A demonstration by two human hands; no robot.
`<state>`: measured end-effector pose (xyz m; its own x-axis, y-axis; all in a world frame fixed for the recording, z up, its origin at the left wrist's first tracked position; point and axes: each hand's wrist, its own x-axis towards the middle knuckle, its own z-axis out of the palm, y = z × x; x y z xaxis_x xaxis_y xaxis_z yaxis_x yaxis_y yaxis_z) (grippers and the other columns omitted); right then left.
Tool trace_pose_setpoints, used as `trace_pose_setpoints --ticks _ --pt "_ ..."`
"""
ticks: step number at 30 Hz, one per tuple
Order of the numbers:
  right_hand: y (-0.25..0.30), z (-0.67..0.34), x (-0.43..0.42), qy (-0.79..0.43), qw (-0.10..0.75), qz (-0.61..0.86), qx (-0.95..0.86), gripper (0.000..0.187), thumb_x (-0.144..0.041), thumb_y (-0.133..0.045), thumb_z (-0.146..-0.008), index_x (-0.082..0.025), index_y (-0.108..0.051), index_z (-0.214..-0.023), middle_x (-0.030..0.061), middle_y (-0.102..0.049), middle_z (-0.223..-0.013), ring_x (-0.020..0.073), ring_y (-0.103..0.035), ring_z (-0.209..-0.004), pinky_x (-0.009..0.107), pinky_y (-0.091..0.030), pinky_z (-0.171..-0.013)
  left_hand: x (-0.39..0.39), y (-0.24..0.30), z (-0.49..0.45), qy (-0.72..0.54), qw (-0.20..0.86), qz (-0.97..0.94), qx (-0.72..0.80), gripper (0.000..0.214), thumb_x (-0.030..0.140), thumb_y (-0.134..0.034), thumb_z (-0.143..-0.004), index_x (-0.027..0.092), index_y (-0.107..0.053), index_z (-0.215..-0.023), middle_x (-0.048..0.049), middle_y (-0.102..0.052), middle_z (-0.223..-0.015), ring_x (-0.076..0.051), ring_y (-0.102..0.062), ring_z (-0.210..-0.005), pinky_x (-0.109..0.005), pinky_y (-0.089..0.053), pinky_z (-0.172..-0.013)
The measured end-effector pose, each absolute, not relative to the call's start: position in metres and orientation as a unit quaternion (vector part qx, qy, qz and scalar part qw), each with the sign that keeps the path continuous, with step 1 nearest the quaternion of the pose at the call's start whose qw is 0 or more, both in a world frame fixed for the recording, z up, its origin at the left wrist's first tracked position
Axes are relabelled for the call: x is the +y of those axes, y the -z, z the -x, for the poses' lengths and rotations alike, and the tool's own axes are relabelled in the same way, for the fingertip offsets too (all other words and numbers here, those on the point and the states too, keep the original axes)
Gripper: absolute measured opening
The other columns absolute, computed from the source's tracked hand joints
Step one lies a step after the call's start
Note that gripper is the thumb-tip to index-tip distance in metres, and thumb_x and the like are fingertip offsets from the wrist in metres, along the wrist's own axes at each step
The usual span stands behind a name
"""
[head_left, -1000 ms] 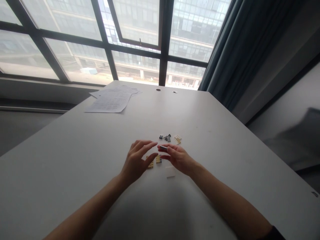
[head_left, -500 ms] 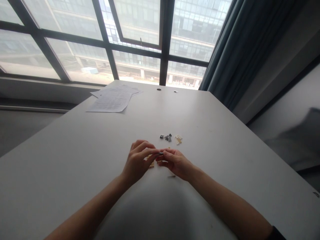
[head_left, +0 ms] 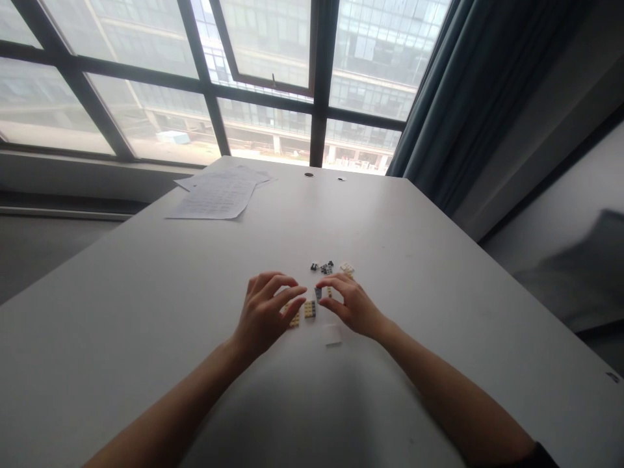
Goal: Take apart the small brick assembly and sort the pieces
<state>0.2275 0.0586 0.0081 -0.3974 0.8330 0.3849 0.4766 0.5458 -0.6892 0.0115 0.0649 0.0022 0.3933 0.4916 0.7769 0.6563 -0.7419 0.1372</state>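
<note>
My right hand (head_left: 350, 302) pinches a small grey building brick (head_left: 318, 294) between thumb and fingertips, above the white table (head_left: 234, 403). To its left, my left hand (head_left: 268, 304) has thumb and fingers apart with nothing between them. A tan brick piece (head_left: 293, 320) lies under the left fingertips, partly hidden. Between the hands sits a tan and grey brick piece (head_left: 310, 309) with studs facing up. Another narrow tan brick (head_left: 329, 292) shows behind the right fingers. Nearer to me is a flat white piece (head_left: 333, 335).
Beyond the hands lie several dark grey bricks (head_left: 326, 267), a black and white piece (head_left: 314, 266) and pale cream bricks (head_left: 346, 267). Printed papers (head_left: 214, 198) rest at the table's far left. Windows and a dark curtain (head_left: 439, 110) stand behind the table.
My hands have moved apart. The left has let go of the grey piece both held, which now stays in the right. The tan and grey piece and flat white piece show more fully.
</note>
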Motion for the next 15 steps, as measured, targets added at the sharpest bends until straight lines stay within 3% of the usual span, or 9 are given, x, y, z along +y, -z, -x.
trace_pose_setpoints --ticks 7,15 --pt "0.01 -0.251 0.07 -0.121 0.217 0.448 -0.859 0.023 -0.025 -0.07 -0.079 -0.024 -0.064 -0.101 0.0071 -0.054 -0.125 0.0258 -0.04 -0.123 0.048 -0.032 -0.103 0.066 0.007 -0.011 0.293 0.036 0.883 -0.365 0.016 0.03 -0.055 -0.088 0.024 -0.067 -0.096 -0.0067 -0.063 -0.111 -0.027 -0.048 -0.113 -0.045 -0.037 -0.093" --pt "0.015 -0.25 0.069 -0.127 0.194 0.442 -0.867 0.024 -0.028 -0.072 -0.076 -0.024 -0.065 -0.098 0.0066 -0.054 -0.125 0.0255 -0.039 -0.124 0.047 -0.029 -0.102 0.064 0.01 -0.011 0.244 0.005 0.91 -0.335 0.023 0.039 -0.056 -0.087 0.029 -0.065 -0.106 -0.0059 -0.056 -0.125 -0.03 -0.039 -0.127 -0.051 -0.032 -0.101"
